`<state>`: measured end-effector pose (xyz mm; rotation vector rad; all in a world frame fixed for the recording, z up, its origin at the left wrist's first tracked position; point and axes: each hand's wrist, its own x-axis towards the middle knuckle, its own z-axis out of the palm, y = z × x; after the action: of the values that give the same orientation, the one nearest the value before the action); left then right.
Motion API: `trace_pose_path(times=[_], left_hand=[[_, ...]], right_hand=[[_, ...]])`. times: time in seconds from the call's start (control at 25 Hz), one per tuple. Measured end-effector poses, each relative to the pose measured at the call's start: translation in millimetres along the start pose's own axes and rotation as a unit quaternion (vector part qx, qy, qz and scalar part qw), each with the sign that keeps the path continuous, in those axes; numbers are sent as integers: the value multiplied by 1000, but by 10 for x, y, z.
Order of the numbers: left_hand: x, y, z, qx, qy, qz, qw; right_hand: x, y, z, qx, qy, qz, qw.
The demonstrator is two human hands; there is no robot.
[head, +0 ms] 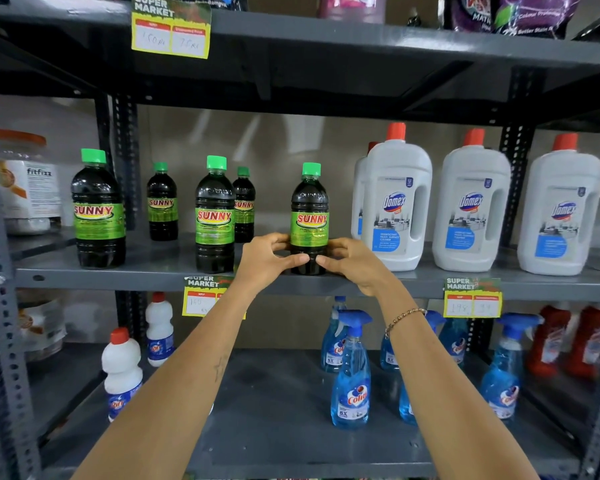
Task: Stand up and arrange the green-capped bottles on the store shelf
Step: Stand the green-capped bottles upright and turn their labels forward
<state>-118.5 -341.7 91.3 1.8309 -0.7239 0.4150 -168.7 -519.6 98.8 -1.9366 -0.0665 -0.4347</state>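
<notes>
Several dark green-capped bottles with green SUNNY labels stand upright on the grey middle shelf [153, 273]. One [310, 209] stands at the front edge, right of the others. My left hand [265, 259] and my right hand [352, 261] wrap its lower half from both sides, thumbs nearly meeting in front. Two more front-row bottles stand at the left [97, 209] and centre [214, 216]. Two smaller-looking ones stand further back [162, 202] [244, 206].
White Domex jugs [397, 202] with red caps fill the shelf right of the held bottle. A fitfizz jar [28, 181] stands at far left. Blue Colin spray bottles [351, 372] and white bottles [122, 372] occupy the shelf below. Yellow price tags [471, 301] hang from shelf edges.
</notes>
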Motion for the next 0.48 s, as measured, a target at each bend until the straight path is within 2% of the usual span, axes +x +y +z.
trace_pose_path(times=[0.48], left_hand=[[-75, -19, 65, 10, 8, 14, 1000]], right_hand=[[-105, -33, 25, 1, 14, 3, 1000]])
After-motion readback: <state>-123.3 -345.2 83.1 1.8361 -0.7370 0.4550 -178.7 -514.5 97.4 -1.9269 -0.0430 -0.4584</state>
